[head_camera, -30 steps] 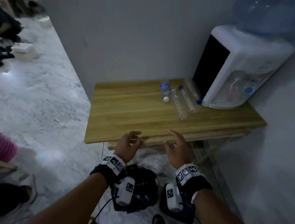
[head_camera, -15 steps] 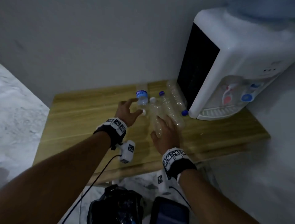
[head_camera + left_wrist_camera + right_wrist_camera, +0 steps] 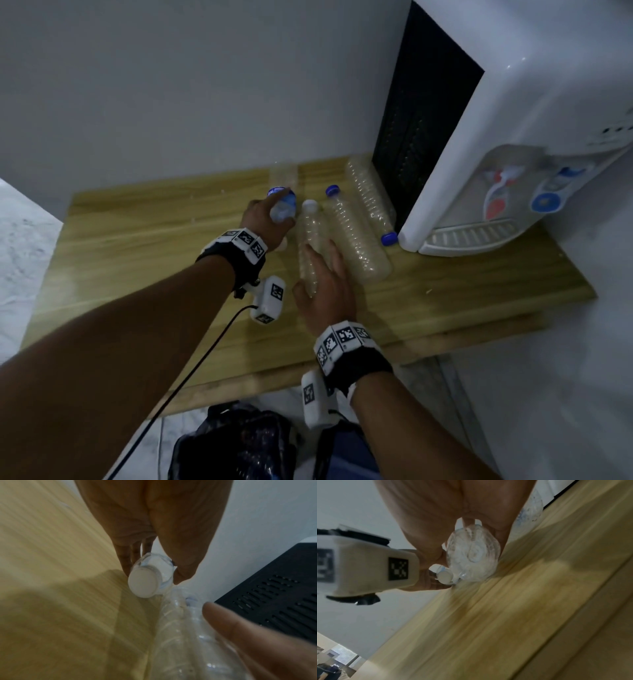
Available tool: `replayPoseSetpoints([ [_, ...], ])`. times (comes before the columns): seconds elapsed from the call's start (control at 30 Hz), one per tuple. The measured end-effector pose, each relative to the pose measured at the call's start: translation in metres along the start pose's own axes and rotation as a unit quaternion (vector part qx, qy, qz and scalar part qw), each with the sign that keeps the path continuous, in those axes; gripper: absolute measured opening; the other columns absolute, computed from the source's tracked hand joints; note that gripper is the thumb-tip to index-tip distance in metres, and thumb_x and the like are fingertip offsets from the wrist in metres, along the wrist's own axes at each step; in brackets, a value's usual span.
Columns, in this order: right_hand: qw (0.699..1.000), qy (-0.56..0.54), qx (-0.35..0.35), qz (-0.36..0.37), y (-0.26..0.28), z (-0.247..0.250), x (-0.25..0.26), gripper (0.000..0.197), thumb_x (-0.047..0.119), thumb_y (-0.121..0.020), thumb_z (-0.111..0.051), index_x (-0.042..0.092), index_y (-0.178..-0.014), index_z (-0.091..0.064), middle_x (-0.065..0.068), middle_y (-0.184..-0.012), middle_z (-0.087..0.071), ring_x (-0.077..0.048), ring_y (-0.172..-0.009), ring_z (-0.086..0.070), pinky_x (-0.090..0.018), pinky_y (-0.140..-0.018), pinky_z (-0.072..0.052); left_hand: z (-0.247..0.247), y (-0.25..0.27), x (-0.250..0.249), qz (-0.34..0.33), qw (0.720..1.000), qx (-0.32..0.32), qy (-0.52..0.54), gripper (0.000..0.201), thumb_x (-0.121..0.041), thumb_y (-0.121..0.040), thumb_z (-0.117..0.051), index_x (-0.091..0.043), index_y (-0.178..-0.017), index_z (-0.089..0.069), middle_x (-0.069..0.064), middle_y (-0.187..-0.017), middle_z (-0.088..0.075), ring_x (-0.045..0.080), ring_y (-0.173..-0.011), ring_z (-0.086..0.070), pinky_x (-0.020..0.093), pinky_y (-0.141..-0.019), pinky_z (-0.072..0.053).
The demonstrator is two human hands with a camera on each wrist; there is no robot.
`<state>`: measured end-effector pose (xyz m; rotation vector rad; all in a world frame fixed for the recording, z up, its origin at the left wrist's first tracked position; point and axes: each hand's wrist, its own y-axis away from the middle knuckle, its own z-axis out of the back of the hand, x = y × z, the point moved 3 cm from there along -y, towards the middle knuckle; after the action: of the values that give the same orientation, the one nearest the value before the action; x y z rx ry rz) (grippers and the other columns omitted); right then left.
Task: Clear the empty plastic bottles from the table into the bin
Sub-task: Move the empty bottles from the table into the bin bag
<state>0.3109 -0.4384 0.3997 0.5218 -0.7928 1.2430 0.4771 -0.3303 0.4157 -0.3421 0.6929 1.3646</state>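
Both hands have closed: left gripping small bottle, right gripping white-capped bottle.

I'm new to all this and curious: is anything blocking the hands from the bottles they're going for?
Nothing visible does. The left hand grips the small blue-labelled bottle, and the right hand wraps round the white-capped bottle lying on the table.

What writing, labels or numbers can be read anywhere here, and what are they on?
No readable words or numbers.
Small clear plastic bottle with blue label: print too blurred.
White water dispenser: markings near its red and blue taps too small.
White wrist bands and white camera box: black-and-white square code patterns only, no letters.
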Motion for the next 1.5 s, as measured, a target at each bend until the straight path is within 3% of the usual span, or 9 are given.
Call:
replayPoseSetpoints([
  [0.17, 1.000, -0.015, -0.016, 0.003, 0.023, 0.001, 0.011, 0.064, 0.024, -0.079, -0.062, 0.030, -0.141, -0.048, 0.004, -0.159, -0.028, -0.016, -0.144, -0.033, -0.036, -0.106, -0.043, 0.020, 0.061, 0.022, -0.018, 0.998, -0.034, 0.058, 0.066, -0.038, -0.084, -0.063, -0.033, -0.147, -0.048, 0.020, -0.122, -0.065, 0.038, -0.110, -0.065, 0.042, -0.091, -0.052],
  [0.37, 1.000, -0.013, -0.028, 0.002, 0.084, 0.007, 0.037, 0.067, 0.024, -0.078, -0.062, 0.034, -0.142, -0.044, 0.007, -0.156, -0.031, -0.009, -0.144, -0.030, -0.034, -0.108, -0.042, 0.044, 0.174, 0.063, -0.008, 0.981, -0.046, 0.190, 0.065, -0.044, -0.078, -0.067, -0.048, -0.141, -0.049, 0.007, -0.133, -0.058, 0.028, -0.115, -0.064, 0.051, -0.094, -0.056],
  [0.57, 0.998, -0.051, -0.034, 0.023, 0.184, 0.006, 0.072, 0.064, 0.020, -0.082, -0.065, 0.036, -0.141, -0.046, 0.010, -0.154, -0.034, -0.001, -0.141, -0.033, 0.003, -0.094, -0.030, 0.069, 0.302, 0.119, -0.018, 0.963, -0.041, 0.266, 0.060, -0.041, -0.079, -0.065, -0.046, -0.137, -0.054, -0.003, -0.135, -0.064, 0.020, -0.121, -0.064, 0.052, -0.101, -0.054],
  [0.7, 0.998, -0.044, -0.024, 0.039, 0.262, -0.007, 0.091, 0.064, 0.019, -0.083, -0.067, 0.034, -0.141, -0.047, 0.007, -0.153, -0.038, -0.006, -0.141, -0.037, -0.018, -0.107, -0.038, 0.078, 0.384, 0.158, -0.003, 0.951, -0.019, 0.308, 0.059, -0.039, -0.080, -0.064, -0.045, -0.137, -0.055, -0.002, -0.136, -0.064, 0.015, -0.118, -0.067, 0.040, -0.098, -0.057],
  [0.8, 0.998, -0.049, -0.003, 0.044, 0.320, -0.026, 0.099, 0.063, 0.017, -0.083, -0.067, 0.032, -0.141, -0.048, 0.006, -0.153, -0.039, -0.006, -0.141, -0.036, -0.012, -0.109, -0.031, 0.075, 0.440, 0.192, 0.019, 0.948, -0.003, 0.317, 0.057, -0.030, -0.084, -0.064, -0.044, -0.139, -0.055, -0.002, -0.138, -0.062, 0.013, -0.117, -0.067, 0.031, -0.093, -0.058],
  [1.0, 0.994, -0.086, 0.064, -0.020, 0.410, -0.077, 0.075, 0.056, 0.021, -0.084, -0.065, 0.025, -0.139, -0.053, 0.006, -0.151, -0.041, -0.003, -0.140, -0.037, -0.017, -0.111, -0.033, 0.043, 0.534, 0.263, 0.088, 0.943, 0.028, 0.320, 0.052, -0.025, -0.091, -0.062, -0.042, -0.140, -0.055, -0.007, -0.139, -0.063, 0.013, -0.123, -0.064, 0.041, -0.098, -0.057],
  [1.17, 0.975, -0.078, 0.130, -0.164, 0.444, -0.129, 0.013, 0.048, 0.021, -0.087, -0.065, 0.027, -0.134, -0.056, 0.013, -0.130, -0.049, -0.009, -0.126, -0.049, -0.026, -0.101, -0.040, -0.018, 0.565, 0.316, 0.208, 0.934, 0.048, 0.285, 0.044, -0.033, -0.088, -0.066, -0.056, -0.125, -0.060, -0.014, -0.114, -0.072, 0.000, -0.083, -0.070, 0.026, -0.073, -0.059],
  [1.3, 0.958, -0.023, 0.194, -0.212, 0.440, -0.177, -0.039, 0.043, 0.017, -0.087, -0.063, 0.018, -0.130, -0.060, 0.002, -0.124, -0.057, -0.022, -0.122, -0.055, -0.024, -0.094, -0.040, -0.078, 0.555, 0.352, 0.303, 0.914, 0.086, 0.258, 0.068, -0.065, -0.064, -0.058, -0.047, -0.129, -0.062, -0.005, -0.119, -0.071, 0.015, -0.106, -0.068, 0.040, -0.093, -0.056],
  [1.5, 0.930, 0.012, 0.277, -0.240, 0.396, -0.259, -0.110, 0.049, 0.033, -0.089, -0.059, 0.019, -0.136, -0.056, -0.008, -0.141, -0.055, -0.025, -0.127, -0.053, -0.026, -0.102, -0.039, -0.155, 0.506, 0.393, 0.368, 0.897, 0.084, 0.230, 0.067, -0.056, -0.073, -0.060, -0.036, -0.137, -0.058, 0.009, -0.126, -0.068, 0.029, -0.118, -0.064, 0.032, -0.089, -0.050],
])
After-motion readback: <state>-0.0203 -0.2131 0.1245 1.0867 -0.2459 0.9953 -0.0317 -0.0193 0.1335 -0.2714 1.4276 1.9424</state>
